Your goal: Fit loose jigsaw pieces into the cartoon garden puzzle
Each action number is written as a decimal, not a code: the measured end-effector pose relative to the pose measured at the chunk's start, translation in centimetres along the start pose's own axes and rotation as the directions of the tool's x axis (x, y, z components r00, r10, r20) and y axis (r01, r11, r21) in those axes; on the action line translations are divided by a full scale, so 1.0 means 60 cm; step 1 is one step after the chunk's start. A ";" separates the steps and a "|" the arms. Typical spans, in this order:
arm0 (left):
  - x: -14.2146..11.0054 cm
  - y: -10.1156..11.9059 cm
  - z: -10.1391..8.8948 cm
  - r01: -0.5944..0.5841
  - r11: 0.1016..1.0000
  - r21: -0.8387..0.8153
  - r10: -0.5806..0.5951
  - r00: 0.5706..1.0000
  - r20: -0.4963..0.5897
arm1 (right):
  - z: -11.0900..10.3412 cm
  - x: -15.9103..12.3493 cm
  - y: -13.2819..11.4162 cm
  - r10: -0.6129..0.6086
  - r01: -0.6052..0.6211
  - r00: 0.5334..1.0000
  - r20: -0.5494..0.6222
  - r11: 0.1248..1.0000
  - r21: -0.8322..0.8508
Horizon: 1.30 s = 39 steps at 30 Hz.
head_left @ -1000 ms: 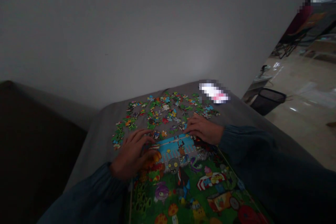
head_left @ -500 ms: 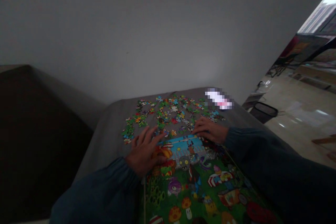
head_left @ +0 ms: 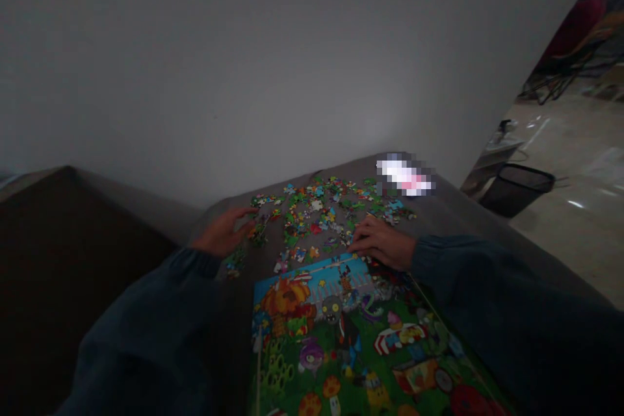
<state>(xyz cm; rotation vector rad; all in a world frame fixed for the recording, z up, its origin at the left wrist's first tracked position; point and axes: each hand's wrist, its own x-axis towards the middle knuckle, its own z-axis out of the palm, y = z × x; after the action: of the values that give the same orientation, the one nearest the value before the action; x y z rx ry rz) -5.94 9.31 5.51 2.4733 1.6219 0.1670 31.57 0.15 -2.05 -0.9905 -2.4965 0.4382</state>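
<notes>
- A grey table [head_left: 441,213] stands by a pale wall [head_left: 292,58], with its far edge close to the wall.
- Lots of little puzzle pieces [head_left: 316,206] lie loose on the table, from near its far edge to about the middle.
- A bright picture board [head_left: 336,351] lies flat on the near part of the table, just below the loose pieces.
- The left hand [head_left: 227,232] is over the left side of the table, at the left end of the pieces. Its fingers reach out and its thumb is spread away from them, with a gap in between. It does not seem to have hold of anything.
- Some green pieces [head_left: 234,261] lie just below the left hand, close to the table's left edge. The board is a good way from this hand, past its own far left corner.
- The right hand [head_left: 383,244] is at the board's far edge, close to its far right corner. Its fingers are bent and point down. You cannot tell if they pinch a piece.
- Loose pieces lie just past the right hand's fingers.
- A bright, blurred thing [head_left: 404,177] lies by the table's far right corner.
</notes>
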 end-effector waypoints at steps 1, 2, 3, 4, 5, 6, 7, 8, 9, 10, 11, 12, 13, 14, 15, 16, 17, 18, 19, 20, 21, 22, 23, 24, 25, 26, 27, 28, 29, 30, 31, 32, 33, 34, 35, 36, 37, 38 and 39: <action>0.025 -0.006 -0.003 0.041 0.999 0.035 -0.041 0.999 0.000 | 0.001 0.000 0.001 0.006 -0.006 1.000 -0.008 1.000 0.004; 0.049 -0.010 -0.003 0.083 0.994 0.071 -0.083 0.997 -0.006 | 0.002 0.001 0.002 0.011 -0.011 1.000 -0.017 1.000 0.006; 0.070 -0.011 0.000 0.125 0.987 0.103 -0.124 0.992 -0.013 | 0.003 0.001 0.003 0.015 -0.015 1.000 -0.025 1.000 0.005; 0.087 -0.011 0.004 0.153 0.979 0.131 -0.153 0.988 -0.015 | 0.004 0.001 0.004 0.016 -0.016 1.000 -0.027 1.000 0.004; 0.102 -0.010 0.010 0.173 0.972 0.157 -0.173 0.985 -0.016 | 0.005 0.001 0.004 0.012 -0.012 1.000 -0.023 1.000 0.004; 0.115 -0.008 0.015 0.186 0.966 0.181 -0.186 0.982 -0.014 | 0.005 0.002 0.005 0.008 -0.007 1.000 -0.017 1.000 0.004; 0.124 -0.007 0.019 0.193 0.960 0.203 -0.195 0.981 -0.012 | 0.004 0.002 0.004 0.007 -0.007 1.000 -0.012 1.000 0.004; 0.132 -0.005 0.022 0.200 0.954 0.225 -0.203 0.979 -0.011 | 0.004 0.003 0.004 0.011 -0.011 1.000 -0.011 1.000 0.005; 0.138 -0.004 0.024 0.207 0.947 0.246 -0.211 0.977 -0.011 | 0.003 0.004 0.003 0.017 -0.017 1.000 -0.009 1.000 0.008; 0.142 -0.004 0.026 0.213 0.940 0.268 -0.218 0.976 -0.011 | 0.001 0.005 0.002 0.023 -0.023 1.000 -0.005 1.000 0.011; 0.145 -0.004 0.026 0.216 0.932 0.290 -0.223 0.975 -0.008 | 0.000 0.006 0.001 0.027 -0.027 1.000 0.003 1.000 0.013; 0.147 -0.005 0.025 0.214 0.926 0.312 -0.225 0.974 -0.002 | -0.001 0.008 -0.001 0.031 -0.032 0.999 0.011 0.999 0.012; 0.148 -0.007 0.025 0.208 0.920 0.332 -0.223 0.975 0.007 | -0.002 0.009 -0.002 0.038 -0.039 0.999 0.018 0.999 0.009; 0.148 -0.009 0.024 0.200 0.915 0.350 -0.220 0.975 0.018 | -0.004 0.010 -0.003 0.047 -0.047 0.999 0.023 0.999 0.004; 0.147 -0.011 0.023 0.192 0.911 0.365 -0.217 0.976 0.029 | -0.004 0.011 -0.003 0.055 -0.055 0.998 0.026 0.998 -0.001; 0.146 -0.012 0.023 0.186 0.908 0.376 -0.216 0.976 0.038 | -0.005 0.011 -0.004 0.064 -0.064 0.998 0.024 0.998 -0.006; 0.145 -0.014 0.023 0.185 0.905 0.384 -0.217 0.975 0.043 | -0.006 0.011 -0.004 0.065 -0.065 0.998 0.024 0.998 -0.007; 0.144 -0.016 0.022 0.186 0.902 0.389 -0.220 0.974 0.046 | -0.007 0.011 -0.004 0.056 -0.056 0.998 0.025 0.998 -0.007; 0.143 -0.018 0.022 0.189 0.901 0.391 -0.225 0.973 0.047 | -0.007 0.011 -0.003 0.041 -0.041 0.999 0.026 0.999 -0.005; 0.142 -0.020 0.022 0.195 0.899 0.392 -0.230 0.972 0.046 | -0.008 0.010 -0.003 0.027 -0.027 0.999 0.026 1.000 -0.005; 0.140 -0.021 0.022 0.202 0.898 0.390 -0.237 0.971 0.042 | -0.008 0.010 -0.003 0.021 -0.021 1.000 0.023 1.000 -0.007; 0.139 -0.023 0.021 0.212 0.898 0.386 -0.243 0.969 0.035 | -0.009 0.010 -0.003 0.019 -0.019 1.000 0.023 1.000 -0.008; 0.138 -0.026 0.020 0.222 0.899 0.378 -0.250 0.968 0.027 | -0.009 0.010 -0.003 0.023 -0.023 0.999 0.023 1.000 -0.009; 0.137 -0.028 0.018 0.233 0.900 0.368 -0.258 0.966 0.018 | -0.010 0.010 -0.004 0.030 -0.030 0.999 0.025 1.000 -0.008; 0.136 -0.031 0.016 0.246 0.902 0.354 -0.265 0.964 0.005 | -0.011 0.010 -0.005 0.037 -0.037 0.999 0.029 0.999 -0.007; 0.135 -0.033 0.013 0.259 0.905 0.338 -0.272 0.962 -0.007 | -0.012 0.010 -0.006 0.044 -0.044 0.998 0.034 0.999 -0.005; 0.134 -0.036 0.009 0.270 0.909 0.318 -0.279 0.960 -0.019 | -0.013 0.010 -0.007 0.046 -0.046 0.998 0.039 0.999 -0.006; 0.133 -0.039 0.003 0.282 0.913 0.296 -0.285 0.958 -0.033 | -0.014 0.010 -0.008 0.047 -0.047 0.998 0.045 0.999 -0.011; 0.132 -0.042 -0.003 0.292 0.917 0.271 -0.290 0.956 -0.048 | -0.015 0.010 -0.009 0.049 -0.048 0.998 0.045 0.999 -0.020; 0.130 -0.043 -0.010 0.301 0.922 0.245 -0.294 0.954 -0.066 | -0.015 0.010 -0.010 0.047 -0.045 0.998 0.045 0.999 -0.029; 0.129 -0.043 -0.017 0.308 0.925 0.221 -0.295 0.951 -0.089 | -0.015 0.010 -0.009 0.041 -0.040 0.998 0.043 0.999 -0.038; 0.126 -0.042 -0.024 0.314 0.928 0.202 -0.295 0.948 -0.119 | -0.015 0.009 -0.009 0.035 -0.033 0.999 0.042 0.998 -0.044; 0.122 -0.038 -0.028 0.317 0.929 0.189 -0.292 0.944 -0.152 | -0.014 0.009 -0.008 0.031 -0.029 0.999 0.040 0.998 -0.049; 0.118 -0.033 -0.030 0.317 0.931 0.183 -0.284 0.941 -0.184 | -0.013 0.009 -0.007 0.030 -0.028 0.999 0.039 0.998 -0.051; 0.112 -0.025 -0.029 0.311 0.933 0.183 -0.272 0.940 -0.207 | -0.012 0.010 -0.007 0.030 -0.028 0.999 0.038 0.998 -0.052; 0.104 -0.015 -0.024 0.297 0.936 0.188 -0.255 0.942 -0.218 | -0.012 0.010 -0.006 0.032 -0.030 0.999 0.036 0.998 -0.054; 0.096 -0.004 -0.017 0.277 0.941 0.193 -0.235 0.949 -0.212 | -0.011 0.010 -0.006 0.034 -0.032 0.999 0.035 0.998 -0.056; 0.088 0.007 -0.008 0.247 0.949 0.196 -0.212 0.959 -0.186 | -0.011 0.010 -0.005 0.033 -0.031 0.999 0.035 0.998 -0.056; 0.080 0.018 0.000 0.211 0.958 0.196 -0.185 0.972 -0.145 | -0.012 0.010 -0.006 0.031 -0.029 0.999 0.036 0.998 -0.056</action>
<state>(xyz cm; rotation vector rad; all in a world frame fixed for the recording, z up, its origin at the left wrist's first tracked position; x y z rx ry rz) -3.08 13.30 5.70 2.4700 2.0259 0.1310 31.33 0.41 -1.15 -1.0521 -2.5420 0.4016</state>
